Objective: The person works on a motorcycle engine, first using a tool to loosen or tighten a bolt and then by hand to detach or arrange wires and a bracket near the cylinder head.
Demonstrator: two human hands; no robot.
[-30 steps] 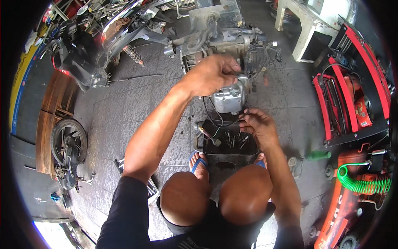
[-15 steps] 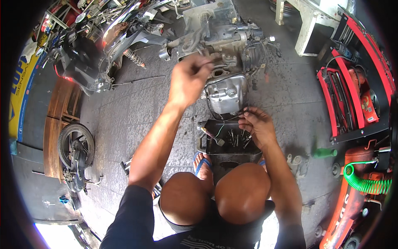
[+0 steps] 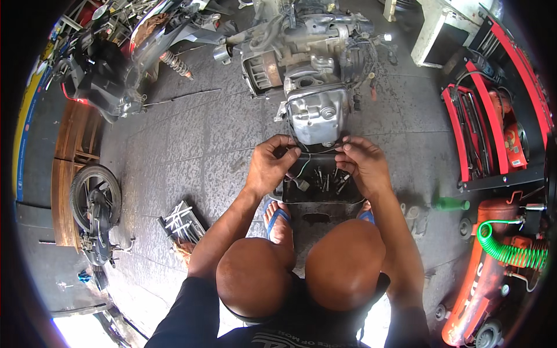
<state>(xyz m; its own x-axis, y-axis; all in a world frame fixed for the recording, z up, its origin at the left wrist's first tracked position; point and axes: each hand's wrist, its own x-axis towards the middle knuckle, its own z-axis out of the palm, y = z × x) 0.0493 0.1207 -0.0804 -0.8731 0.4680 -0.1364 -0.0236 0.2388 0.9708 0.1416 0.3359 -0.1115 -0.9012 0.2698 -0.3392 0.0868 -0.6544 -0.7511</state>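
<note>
A thin dark cord-like strip runs along the near edge of the silver engine cover. My left hand is closed at the left end of this strip, thumb and forefinger pinched together. On the other side, my right hand pinches it near the cover's lower right corner. Whether the strip is a rubber seal or a cable I cannot make out. Just below lies a black tray with several bolts and a pale connector on a green wire.
The engine stretches away beyond the cover. A red tool chest, a green bottle and an orange air compressor stand right. Left are a wheel, a tool case and a shock absorber.
My left hand has come down from above the engine to the cover's near edge, beside the tray. My right hand has stayed near the cover's lower right corner. The view has shifted slightly.
</note>
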